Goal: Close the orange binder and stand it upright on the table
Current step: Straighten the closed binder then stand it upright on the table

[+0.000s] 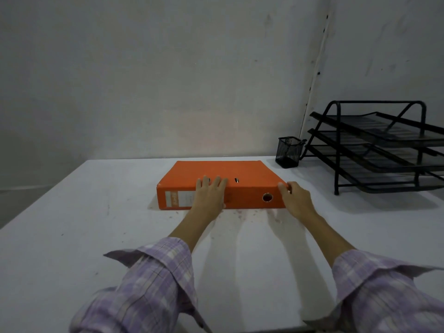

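The orange binder (216, 179) is lying flat and closed on the table (84, 212), left of the mesh pen cup (288, 152); the left hand (210, 193) is pressing open-fingered on its spine edge; the right hand (294, 197) is curling around its right corner; standing it upright is remaining.

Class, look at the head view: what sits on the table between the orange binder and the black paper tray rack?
A black mesh pen cup stands between the orange binder and the tray rack, near the wall.
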